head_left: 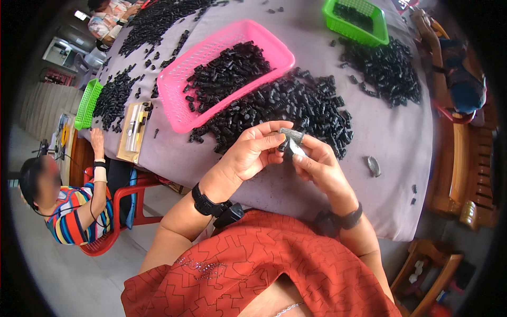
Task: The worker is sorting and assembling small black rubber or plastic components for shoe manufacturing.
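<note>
My hands meet above the near edge of a large heap of small black cylindrical parts (285,103). My left hand (253,150) pinches a small black part (283,145) between thumb and fingers. A grey ribbed piece (291,135) sits at the fingertips where the two hands come together; whether it is wrapped on a finger or held loose I cannot tell. In my right hand (322,166), thumb and fingers are closed on a small pale, shiny piece (297,150) that touches the black part. Its kind is partly hidden by the fingers.
A pink basket (177,108) of black parts stands behind the heap. Green baskets (356,36) and more heaps (385,71) lie farther off on the grey cloth (338,195). A grey oval piece (373,166) lies right. Left, a co-worker's hand (97,141) rests near a cardboard piece (128,142).
</note>
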{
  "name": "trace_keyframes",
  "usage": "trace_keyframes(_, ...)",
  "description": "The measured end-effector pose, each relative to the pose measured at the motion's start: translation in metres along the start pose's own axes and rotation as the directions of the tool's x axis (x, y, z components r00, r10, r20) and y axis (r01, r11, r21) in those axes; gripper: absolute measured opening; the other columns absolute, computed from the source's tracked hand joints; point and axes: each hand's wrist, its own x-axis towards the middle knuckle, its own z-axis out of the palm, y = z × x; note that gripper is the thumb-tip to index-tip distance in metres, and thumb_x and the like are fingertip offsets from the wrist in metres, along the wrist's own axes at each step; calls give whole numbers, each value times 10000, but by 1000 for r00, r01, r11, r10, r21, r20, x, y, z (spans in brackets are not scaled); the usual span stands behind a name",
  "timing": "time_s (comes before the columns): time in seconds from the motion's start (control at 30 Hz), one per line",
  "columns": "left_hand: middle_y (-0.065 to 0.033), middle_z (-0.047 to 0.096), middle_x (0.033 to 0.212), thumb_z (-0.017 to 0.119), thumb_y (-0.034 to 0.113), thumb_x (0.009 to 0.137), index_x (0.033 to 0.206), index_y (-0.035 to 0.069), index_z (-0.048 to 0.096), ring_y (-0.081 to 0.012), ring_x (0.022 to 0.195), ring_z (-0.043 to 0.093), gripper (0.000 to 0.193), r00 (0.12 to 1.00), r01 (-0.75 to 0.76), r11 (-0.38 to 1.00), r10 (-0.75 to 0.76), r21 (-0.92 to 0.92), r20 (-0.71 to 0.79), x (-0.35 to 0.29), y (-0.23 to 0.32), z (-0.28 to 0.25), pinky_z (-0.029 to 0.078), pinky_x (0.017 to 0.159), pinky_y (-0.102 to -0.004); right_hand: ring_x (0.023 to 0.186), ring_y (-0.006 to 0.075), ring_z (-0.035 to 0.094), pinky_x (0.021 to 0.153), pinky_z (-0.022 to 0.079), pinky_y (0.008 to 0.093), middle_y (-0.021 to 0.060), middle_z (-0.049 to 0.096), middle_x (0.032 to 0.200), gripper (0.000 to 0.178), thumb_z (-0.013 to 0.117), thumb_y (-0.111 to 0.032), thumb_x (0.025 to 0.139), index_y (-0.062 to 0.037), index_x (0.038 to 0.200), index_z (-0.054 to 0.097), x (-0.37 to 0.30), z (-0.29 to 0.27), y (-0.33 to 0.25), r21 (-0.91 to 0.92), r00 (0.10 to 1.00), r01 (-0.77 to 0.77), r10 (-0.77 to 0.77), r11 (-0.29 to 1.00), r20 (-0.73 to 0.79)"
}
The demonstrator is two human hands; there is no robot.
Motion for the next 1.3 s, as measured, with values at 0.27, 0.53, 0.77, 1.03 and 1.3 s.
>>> trace_keyframes(0.27, -105, 669, 1035, 642, 85, 889, 1201, 25, 588, -149, 872, 656, 322, 681, -525, 571, 727, 631, -92, -4, 87, -16, 535, 767, -268, 518, 26, 389, 448, 284, 181, -44, 493, 665, 375, 591, -166, 938, -25, 1282, 541, -2, -2, 11, 66, 985, 65, -53, 996, -166)
trace_keyframes(0.53, -52, 661, 944, 668, 33, 846, 1116, 17, 635, -110, 823, 619, 272, 708, -223, 95, 700, 970, 94, -13, 40, -2, 502, 738, -262, 516, 26, 390, 453, 297, 181, -41, 500, 657, 364, 594, -171, 938, -25, 1269, 547, 1, -1, 8, 36, 980, 52, -44, 998, -196)
trace_keyframes(0.77, -108, 596, 957, 682, 51, 764, 974, 44, 625, -317, 932, 573, 218, 769, -67, -395, 565, 916, 299, -2, 25, -3, 477, 810, -400, 518, 25, 399, 456, 308, 177, -34, 522, 673, 243, 577, -170, 953, -29, 1151, 586, 0, 0, 5, 13, 980, 53, -49, 999, -193)
trace_keyframes(1.03, -107, 604, 952, 699, 27, 733, 981, 39, 626, -313, 901, 578, 259, 833, -93, -442, 457, 892, 313, 2, 27, -1, 480, 815, -396, 531, 23, 413, 456, 310, 177, -33, 528, 685, 232, 585, -142, 943, -27, 1144, 587, -3, 1, 6, 3, 984, 55, -54, 998, -173)
trace_keyframes(1.3, -18, 620, 900, 588, 52, 923, 1107, 19, 618, -108, 828, 635, 189, 818, -350, 370, 569, 861, 89, 0, 26, 1, 528, 712, -235, 540, 24, 416, 462, 309, 180, -39, 525, 690, 266, 595, -147, 937, -32, 1177, 582, -3, 2, 5, -9, 983, 51, -52, 999, -177)
